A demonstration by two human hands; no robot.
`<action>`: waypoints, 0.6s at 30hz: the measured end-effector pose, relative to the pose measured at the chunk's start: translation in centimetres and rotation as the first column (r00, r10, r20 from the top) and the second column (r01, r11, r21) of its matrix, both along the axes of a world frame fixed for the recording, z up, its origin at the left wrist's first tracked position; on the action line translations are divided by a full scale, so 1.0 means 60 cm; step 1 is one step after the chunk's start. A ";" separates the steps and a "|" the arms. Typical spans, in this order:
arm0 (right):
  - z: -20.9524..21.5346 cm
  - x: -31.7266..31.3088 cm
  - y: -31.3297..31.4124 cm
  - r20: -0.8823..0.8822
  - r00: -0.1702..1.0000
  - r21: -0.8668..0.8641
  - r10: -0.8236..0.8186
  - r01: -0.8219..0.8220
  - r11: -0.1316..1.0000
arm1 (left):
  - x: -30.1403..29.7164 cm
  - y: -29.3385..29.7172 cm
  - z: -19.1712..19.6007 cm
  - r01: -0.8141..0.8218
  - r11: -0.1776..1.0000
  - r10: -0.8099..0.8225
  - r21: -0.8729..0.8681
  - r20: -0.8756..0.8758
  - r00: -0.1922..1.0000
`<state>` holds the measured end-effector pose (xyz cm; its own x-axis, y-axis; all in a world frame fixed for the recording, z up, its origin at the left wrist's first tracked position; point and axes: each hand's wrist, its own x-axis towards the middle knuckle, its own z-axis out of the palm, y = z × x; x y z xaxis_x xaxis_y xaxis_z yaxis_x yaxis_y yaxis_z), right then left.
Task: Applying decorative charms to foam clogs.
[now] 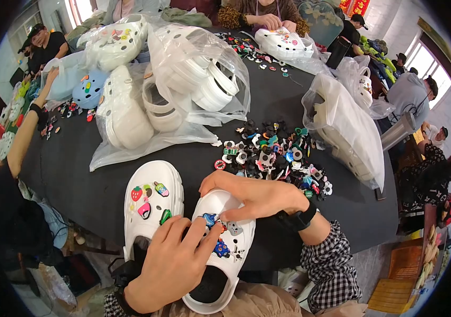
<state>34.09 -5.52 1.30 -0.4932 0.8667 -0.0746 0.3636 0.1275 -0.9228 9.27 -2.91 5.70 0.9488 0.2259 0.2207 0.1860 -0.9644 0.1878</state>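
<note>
A white clog (225,248) lies on my lap at the table's near edge, with several small charms pressed into its top. My left hand (170,267) grips its left side, fingers over the upper. My right hand (257,196) reaches across the toe and pinches a small blue charm (209,218) against the upper. A second white clog (152,203) with a strawberry, a pink and a green charm lies just to the left, untouched. A pile of loose colourful charms (275,153) sits beyond my right hand.
A dark round table (93,185) carries clear plastic bags of white clogs (183,84) at the back and a bag (344,132) at the right. Other people sit around it, one holding a decorated clog (283,42) at the far side. A person's arm (24,132) reaches in at left.
</note>
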 end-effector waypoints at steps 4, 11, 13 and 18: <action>0.020 -0.015 -0.010 0.041 0.997 0.067 -0.061 0.058 0.996 | 0.000 0.000 0.001 -0.006 1.000 0.006 -0.006 -0.028 1.000; -0.005 0.013 -0.001 -0.010 0.997 0.119 0.080 -0.078 0.990 | 0.001 0.002 0.002 0.019 0.994 -0.022 -0.107 -0.026 0.999; -0.009 0.012 0.002 -0.025 0.995 0.133 0.093 -0.089 0.987 | -0.002 0.001 0.002 0.013 0.996 -0.018 -0.093 -0.051 0.999; -0.002 0.002 -0.002 0.015 0.999 0.136 0.044 -0.046 0.990 | -0.001 0.002 -0.003 0.038 0.995 -0.045 -0.091 -0.068 0.997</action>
<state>34.23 -5.64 1.17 -0.5315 0.8463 0.0366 0.3655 0.2681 -0.8914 9.20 -2.81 5.50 0.9702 0.2019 0.1338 0.1619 -0.9514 0.2620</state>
